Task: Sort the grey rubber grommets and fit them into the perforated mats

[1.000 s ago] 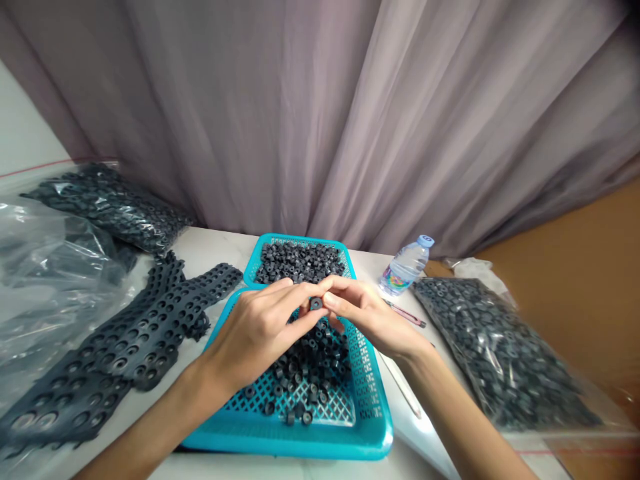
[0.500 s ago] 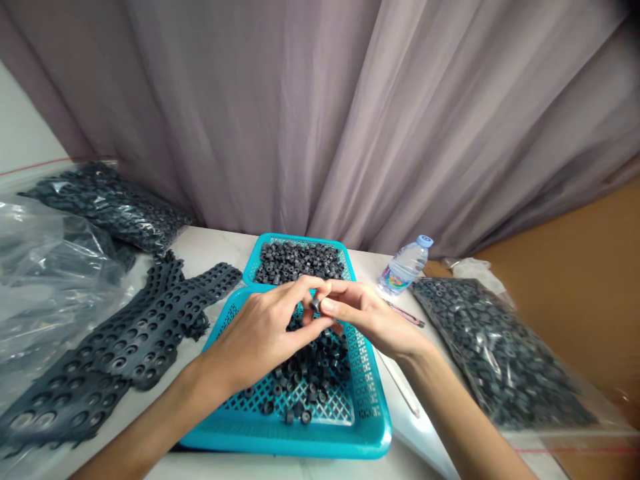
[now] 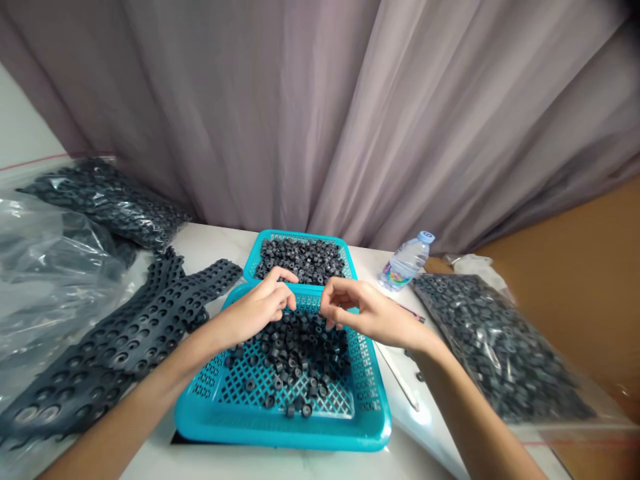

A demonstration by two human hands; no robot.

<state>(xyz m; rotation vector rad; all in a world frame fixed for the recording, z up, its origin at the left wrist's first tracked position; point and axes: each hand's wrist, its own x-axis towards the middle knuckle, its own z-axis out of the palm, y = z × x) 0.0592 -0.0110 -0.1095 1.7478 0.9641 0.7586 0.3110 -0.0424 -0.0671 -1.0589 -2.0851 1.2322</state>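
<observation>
Over the basket (image 3: 285, 433), curled hands (image 3: 257, 310) (image 3: 367, 310) apart

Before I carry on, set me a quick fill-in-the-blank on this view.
1. The left hand and right hand are held ____, not touching.
2. Small black parts lie in ____ turquoise baskets.
3. The bottle stands to the ____ of the farther basket.
4. The dimpled black strips lie to the ____ of the baskets.

Missing words: apart; two; right; left.
</observation>
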